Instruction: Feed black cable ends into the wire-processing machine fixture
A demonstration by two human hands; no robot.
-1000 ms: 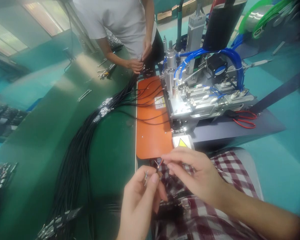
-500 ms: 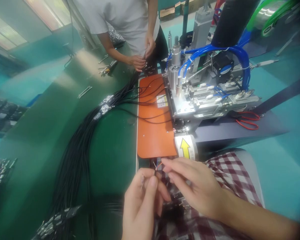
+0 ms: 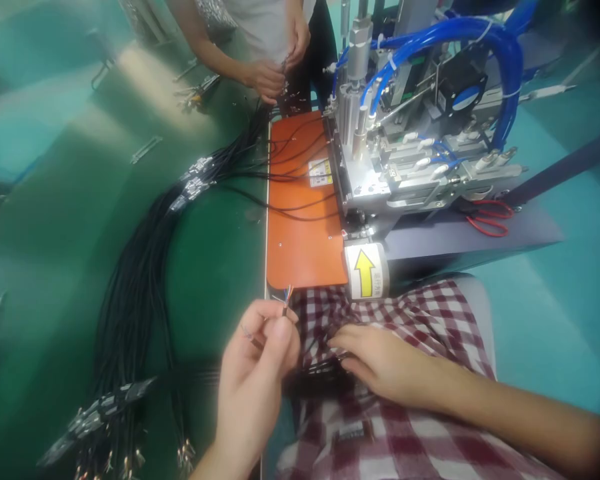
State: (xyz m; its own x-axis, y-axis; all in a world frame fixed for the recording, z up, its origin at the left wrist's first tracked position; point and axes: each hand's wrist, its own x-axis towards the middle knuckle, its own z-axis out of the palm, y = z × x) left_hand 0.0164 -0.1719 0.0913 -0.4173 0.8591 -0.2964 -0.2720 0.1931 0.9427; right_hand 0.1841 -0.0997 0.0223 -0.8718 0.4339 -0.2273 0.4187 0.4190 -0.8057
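Note:
My left hand (image 3: 257, 360) is closed, pinching a black cable (image 3: 285, 311) between thumb and fingers. From its stripped end, thin coloured wires (image 3: 289, 293) fan upward, just below the orange plate. Another stripped wire end (image 3: 246, 331) shows between the fingers of the same hand. Lower and to the right, my right hand (image 3: 385, 363) is over my lap, its fingers bent and the thumb apart from them. Its fingertips are at the ends of a bundle of black cables (image 3: 310, 381) lying across the lap; whether they touch is unclear.
An orange plate (image 3: 305, 247) adjoins a metal machine (image 3: 365, 180) with blue hoses (image 3: 510, 87). On the green table (image 3: 215, 267) lies a thick bundle of black cables (image 3: 135, 287). Opposite, a co-worker's hands (image 3: 275, 73) hold a small part. Red-handled scissors (image 3: 490, 219) rest by the machine.
My right hand has left the coloured wires and come down to the cables on my lap. The left hand still holds its cable, slightly further left. The view has shifted.

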